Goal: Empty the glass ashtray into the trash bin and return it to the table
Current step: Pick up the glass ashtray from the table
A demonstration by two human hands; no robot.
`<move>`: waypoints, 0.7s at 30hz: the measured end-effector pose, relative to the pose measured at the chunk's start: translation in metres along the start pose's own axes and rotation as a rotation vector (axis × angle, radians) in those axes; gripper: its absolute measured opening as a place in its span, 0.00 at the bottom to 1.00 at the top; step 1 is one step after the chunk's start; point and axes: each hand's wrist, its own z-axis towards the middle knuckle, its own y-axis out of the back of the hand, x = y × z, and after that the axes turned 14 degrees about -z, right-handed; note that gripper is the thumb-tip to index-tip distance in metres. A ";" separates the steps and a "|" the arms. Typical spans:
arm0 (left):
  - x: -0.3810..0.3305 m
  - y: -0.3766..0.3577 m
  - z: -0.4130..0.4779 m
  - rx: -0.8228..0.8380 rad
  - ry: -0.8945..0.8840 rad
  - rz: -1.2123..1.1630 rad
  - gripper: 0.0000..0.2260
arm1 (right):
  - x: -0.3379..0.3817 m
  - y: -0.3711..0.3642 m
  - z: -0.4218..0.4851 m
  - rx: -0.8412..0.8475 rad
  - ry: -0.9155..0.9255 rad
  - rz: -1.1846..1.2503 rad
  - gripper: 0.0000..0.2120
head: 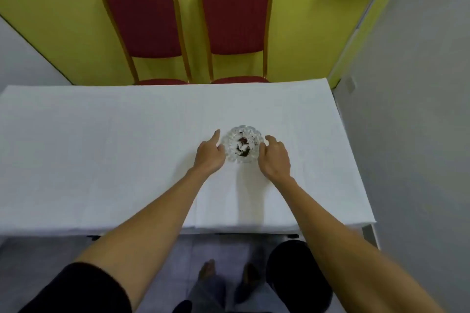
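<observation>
A round cut-glass ashtray point(242, 144) holding dark ash and butts rests on the white tablecloth point(101, 155), right of the table's middle. My left hand point(209, 155) is against its left side, index finger stretched forward and thumb at the rim. My right hand point(275, 159) is at its right side, fingers curled by the rim. Neither hand has lifted it. A black round container point(300, 274), probably the trash bin, stands on the floor at the table's near edge, below my right forearm.
Two red padded chairs with gold frames point(145, 28) point(236, 23) stand behind the table's far edge against a yellow wall. A grey wall runs along the right. My feet point(208, 272) are on the tiled floor in front of the table.
</observation>
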 end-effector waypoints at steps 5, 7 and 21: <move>-0.011 -0.024 0.006 -0.008 0.062 -0.034 0.25 | -0.002 -0.017 0.017 -0.027 0.002 0.005 0.21; -0.011 -0.031 0.012 -0.045 0.071 -0.022 0.24 | -0.004 -0.022 0.024 -0.032 -0.021 -0.011 0.21; -0.007 -0.037 0.000 -0.182 0.153 -0.349 0.22 | 0.010 -0.036 0.016 -0.044 -0.142 0.159 0.21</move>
